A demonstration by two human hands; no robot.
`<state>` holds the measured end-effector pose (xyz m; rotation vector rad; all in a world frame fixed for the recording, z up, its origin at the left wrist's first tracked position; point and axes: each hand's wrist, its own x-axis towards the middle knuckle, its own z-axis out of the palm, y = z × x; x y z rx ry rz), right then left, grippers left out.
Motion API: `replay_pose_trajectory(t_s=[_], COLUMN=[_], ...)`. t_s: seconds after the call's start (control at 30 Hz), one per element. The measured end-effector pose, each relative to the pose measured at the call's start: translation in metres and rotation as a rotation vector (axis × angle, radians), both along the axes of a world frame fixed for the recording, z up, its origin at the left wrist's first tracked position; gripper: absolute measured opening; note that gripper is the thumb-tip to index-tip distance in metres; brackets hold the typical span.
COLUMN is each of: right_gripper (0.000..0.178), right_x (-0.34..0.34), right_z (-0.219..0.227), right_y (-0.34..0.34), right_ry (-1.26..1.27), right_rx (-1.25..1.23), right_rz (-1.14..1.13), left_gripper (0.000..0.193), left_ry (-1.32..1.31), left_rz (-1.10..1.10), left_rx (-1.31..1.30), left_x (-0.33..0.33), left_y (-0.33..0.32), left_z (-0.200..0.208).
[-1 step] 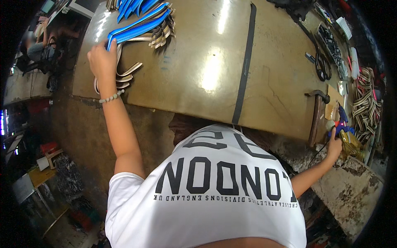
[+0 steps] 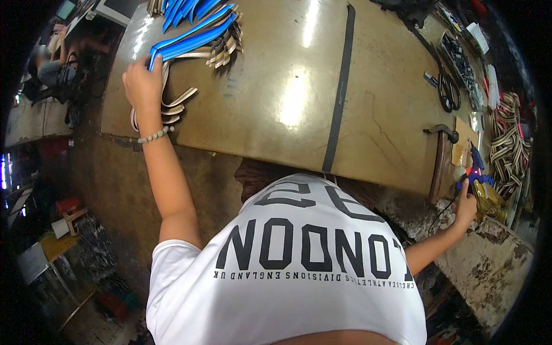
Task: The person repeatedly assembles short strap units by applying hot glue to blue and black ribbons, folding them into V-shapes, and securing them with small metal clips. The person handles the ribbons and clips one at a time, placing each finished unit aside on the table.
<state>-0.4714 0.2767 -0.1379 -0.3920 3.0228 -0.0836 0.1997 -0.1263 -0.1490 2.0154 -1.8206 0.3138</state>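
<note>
At the far left of the table, my left hand [image 2: 144, 85] is closed on the near end of bright blue straps [image 2: 190, 45], thumb and fingers pinching them. Beige-and-dark striped straps [image 2: 225, 50] lie beneath and beside the blue ones, and a few loose striped ends [image 2: 179, 104] curl by my wrist. Far to the right, my right hand [image 2: 464, 208] is at a blue-and-red glue gun [image 2: 476, 169]. Its index finger is stretched toward the gun's body and the other fingers are partly bent, not wrapped around it. Whether the fingertip touches the gun is hard to see.
A hammer [image 2: 441, 155] lies along the table's right edge, close to my right hand. Black scissors [image 2: 447, 89], a tray of small parts [image 2: 460, 66] and a heap of striped straps [image 2: 510, 146] are farther right. A black strip [image 2: 340, 92] crosses the brown table [image 2: 259, 109].
My right hand has shifted very slightly at the glue gun, its index finger now straighter. My left hand and the blue straps stay in place.
</note>
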Motion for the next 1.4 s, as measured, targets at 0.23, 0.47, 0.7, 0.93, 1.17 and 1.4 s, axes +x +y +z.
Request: replay_pose_trajectory(t_s=[0.23,0.47,0.7,0.93,1.17,1.4], right_gripper=[0.071,0.037,0.034,0.022,0.021,0.016], right_x=[0.088,0.156,0.253,0.262,0.268,0.27], right_z=[0.073,0.087,0.092,0.034,-0.035,-0.03], right_y=[-0.029,-0.119,-0.223,-0.205,-0.202,-0.2], right_ry=[-0.212,-0.159,-0.488,-0.732,-0.441,-0.371], right_rx=[-0.377,-0.914,-1.328,-0.977,-0.916,-0.85], right_rz=[0.102,0.822,1.345,0.837,0.93,1.009], left_gripper=[0.056,0.022,0.013,0.019,0.025,0.025], left_ry=[0.274,0.856,0.802,0.7,0.614,0.536], left_rz=[0.03,-0.607,-1.2,-0.914,-0.882,-0.849], left_rx=[0.048,-0.211,0.17,0.487,0.646,0.606], left_x=[0.025,-0.081,-0.201,-0.221,-0.227,-0.232], left_y=[-0.024,0.034,0.131,0.106,0.094,0.098], left_z=[0.001,0.11,0.156,0.071,-0.005,-0.005])
